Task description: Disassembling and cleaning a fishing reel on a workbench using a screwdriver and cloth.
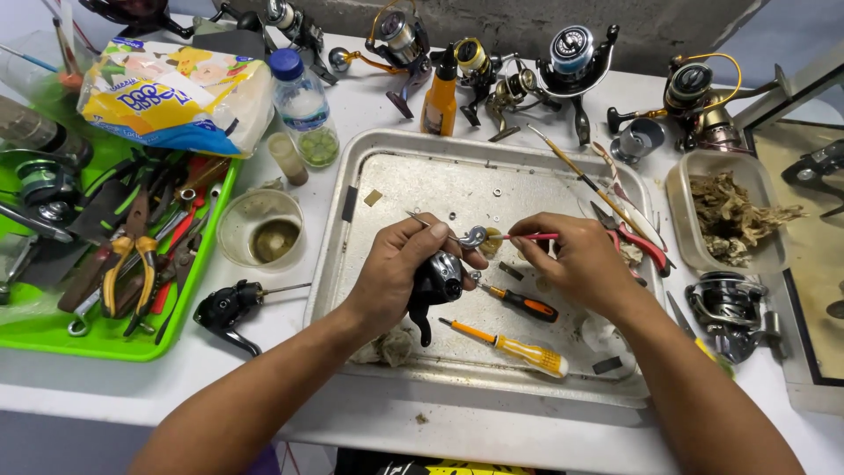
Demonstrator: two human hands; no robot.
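Over the middle of the dented metal tray [352,229], the left hand [400,264] is closed around a black fishing reel body [437,283] and holds it just above the tray floor. The right hand [576,257] pinches a thin pink-handled brush [527,236] between thumb and fingers, and the tip of the brush touches a small curved silver part [476,235] at the top of the reel. Below the hands, inside the tray, lie a small screwdriver with black and orange handle [520,303] and a longer screwdriver with yellow handle [510,345]. Red-handled pliers [635,239] rest at the right edge of the tray. On the white desk [369,105], a green plastic tray full of tools [53,330] stands to the left, and several spinning reels [571,57] stand behind in a row.
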